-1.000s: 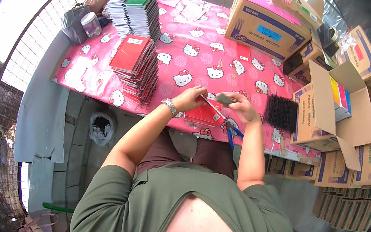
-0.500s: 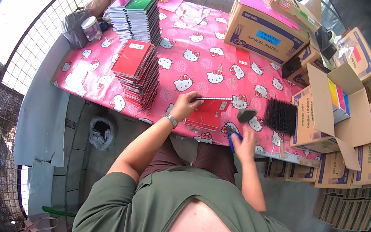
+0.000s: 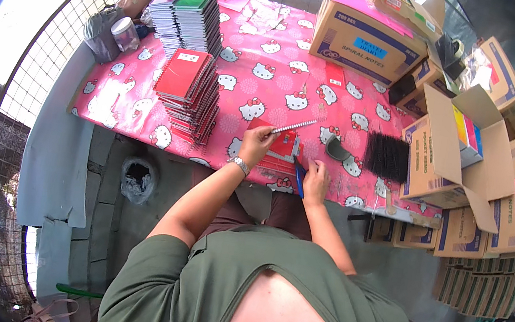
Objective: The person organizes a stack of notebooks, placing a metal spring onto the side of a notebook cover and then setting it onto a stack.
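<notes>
My left hand (image 3: 257,145), with a watch on its wrist, is closed on a red spiral notebook (image 3: 286,144) at the table's front edge. The notebook's pale spiral edge (image 3: 295,126) slants up to the right from my fingers. More red covers lie beneath it. My right hand (image 3: 316,181) is closed at the notebook's right side, around a blue-handled tool that looks like pliers (image 3: 299,179). The tool's tip points at the notebook's lower right corner. A dark grey-green rounded object (image 3: 337,148) lies just beyond my right hand.
A tall stack of red spiral notebooks (image 3: 181,94) stands left, with green and purple ones (image 3: 196,11) behind. Black wire coils (image 3: 387,157) lie right, beside an open carton (image 3: 436,153). A large carton (image 3: 366,44) stands at the back. Pink patterned cloth (image 3: 254,88) covers the table.
My right hand has moved left with the blue-handled tool to the notebook. The notebook's spiral edge has tilted up at its right end. My left hand keeps its grip.
</notes>
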`<state>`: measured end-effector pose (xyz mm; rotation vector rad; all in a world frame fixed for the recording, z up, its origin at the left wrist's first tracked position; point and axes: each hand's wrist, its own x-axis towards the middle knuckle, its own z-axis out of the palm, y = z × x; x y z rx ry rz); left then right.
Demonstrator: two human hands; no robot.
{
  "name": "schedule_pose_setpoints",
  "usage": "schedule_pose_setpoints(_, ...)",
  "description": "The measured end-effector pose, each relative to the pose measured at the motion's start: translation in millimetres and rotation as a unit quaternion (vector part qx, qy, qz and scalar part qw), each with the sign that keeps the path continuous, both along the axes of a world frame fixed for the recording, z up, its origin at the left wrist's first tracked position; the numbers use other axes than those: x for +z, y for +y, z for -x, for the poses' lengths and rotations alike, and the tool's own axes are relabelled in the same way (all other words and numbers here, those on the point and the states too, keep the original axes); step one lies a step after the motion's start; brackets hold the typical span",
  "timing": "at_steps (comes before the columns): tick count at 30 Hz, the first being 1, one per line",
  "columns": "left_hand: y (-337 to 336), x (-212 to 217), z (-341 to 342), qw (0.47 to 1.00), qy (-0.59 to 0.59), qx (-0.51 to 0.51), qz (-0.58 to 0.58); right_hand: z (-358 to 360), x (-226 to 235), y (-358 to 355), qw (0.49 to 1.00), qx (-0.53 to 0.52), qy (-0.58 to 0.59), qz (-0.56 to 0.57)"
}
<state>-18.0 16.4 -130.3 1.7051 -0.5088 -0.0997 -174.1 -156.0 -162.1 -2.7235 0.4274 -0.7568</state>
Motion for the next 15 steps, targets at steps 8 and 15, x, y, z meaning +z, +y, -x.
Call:
schedule_pose_setpoints(8,1,2,16,0.998,0.032,0.024,0.04,26,19,42,0.993,0.095,0.009,0.067)
schedule_pose_setpoints(15,2,-6,27,0.999,-0.013,0.034,0.013,6,38,31,0.991,0.1,-0.04,-0.074)
